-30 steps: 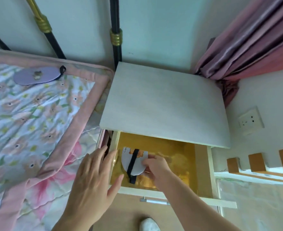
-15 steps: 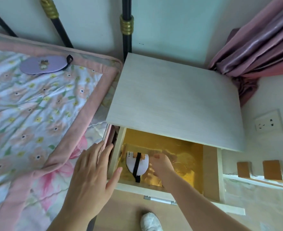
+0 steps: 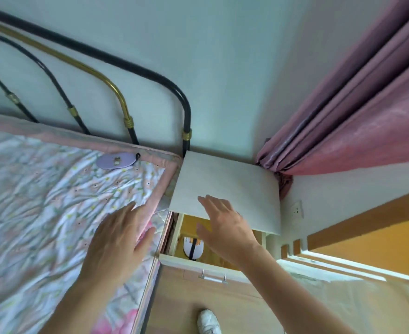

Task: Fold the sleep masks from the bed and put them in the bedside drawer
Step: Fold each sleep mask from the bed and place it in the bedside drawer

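One folded white sleep mask [image 3: 193,247] lies in the open bedside drawer [image 3: 186,261]; a lilac sleep mask [image 3: 116,160] waits flat on the bed [image 3: 42,201] near the headboard. Both hands are spread and empty, the left hand [image 3: 119,235] over the quilt, the right hand [image 3: 222,227] above the drawer. The reach for the lilac one goes best with the left hand, pinching both ends so its strap tucks inside the fold.

The nightstand top [image 3: 227,189] overhangs the open drawer [image 3: 186,260], leaving only its front part reachable from above.
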